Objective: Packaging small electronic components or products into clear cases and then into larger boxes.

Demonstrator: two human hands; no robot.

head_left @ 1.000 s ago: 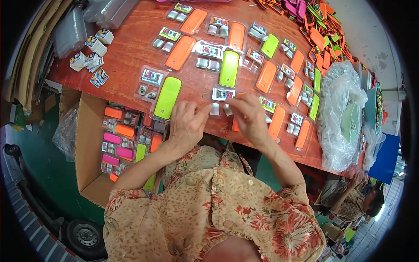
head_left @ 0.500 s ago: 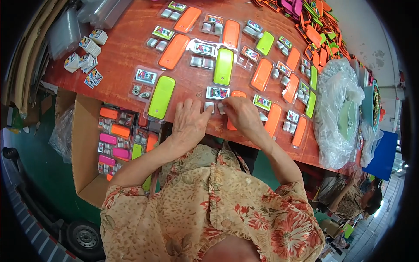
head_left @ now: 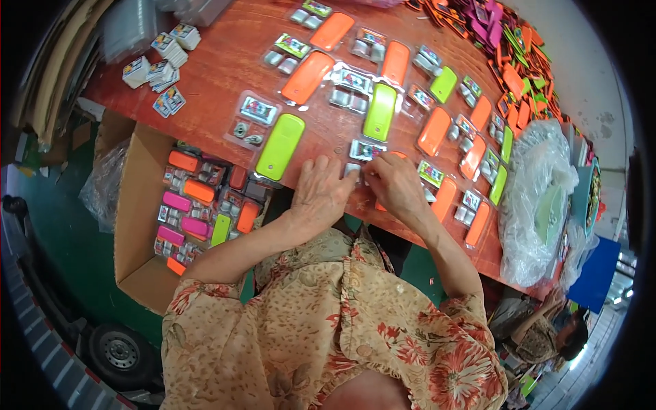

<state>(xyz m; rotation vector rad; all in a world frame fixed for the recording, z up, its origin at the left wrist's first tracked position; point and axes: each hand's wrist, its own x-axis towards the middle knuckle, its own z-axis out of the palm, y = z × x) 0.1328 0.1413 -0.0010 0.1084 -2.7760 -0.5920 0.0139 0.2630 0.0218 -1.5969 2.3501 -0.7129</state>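
At the table's near edge lies a clear blister pack with a small printed card, a small silvery cylinder and an orange case mostly hidden by my right hand. My left hand rests flat at the pack's left side, its fingertips touching the edge beside the cylinder. Over the pack's lower part, my right hand is bent with thumb and fingers pinched together; what they hold is hidden. Left of the pack is another with a lime green case and two round silvery pieces.
Several similar packs with orange cases and green cases cover the red table. Card stacks lie at far left, loose cases at far right. Plastic bags stand right. A carton below left holds filled packs.
The whole view has shifted, so the table and packs sit farther right in the picture. Both hands stay at the same pack; the piece by my right fingertips is now hidden.
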